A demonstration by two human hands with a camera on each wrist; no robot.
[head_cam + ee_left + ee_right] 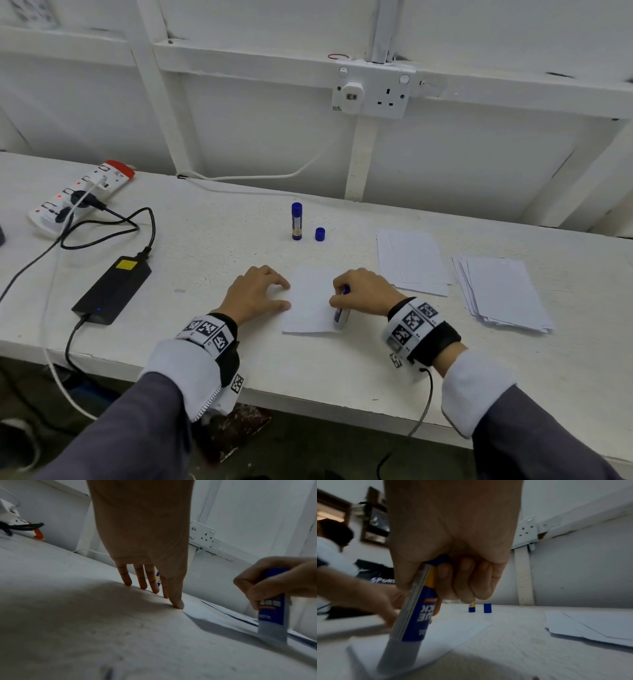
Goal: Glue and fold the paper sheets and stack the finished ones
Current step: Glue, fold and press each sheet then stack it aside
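Glue stick [341, 313] in right hand [363, 291], fist wrapped round its barrel, long axis near upright, open tip down on lower right edge of single sheet [310, 301] at frame centre. Left hand [255, 294] with fingers straight, tips pressing sheet's left edge. Second glue stick [297, 221], capped, upright above; one loose cap [320, 234] beside it. Two paper stacks [412, 262] [500, 294] at right.

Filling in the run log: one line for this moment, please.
step: gluing | right hand: grips glue stick on sheet | left hand: steadies sheet
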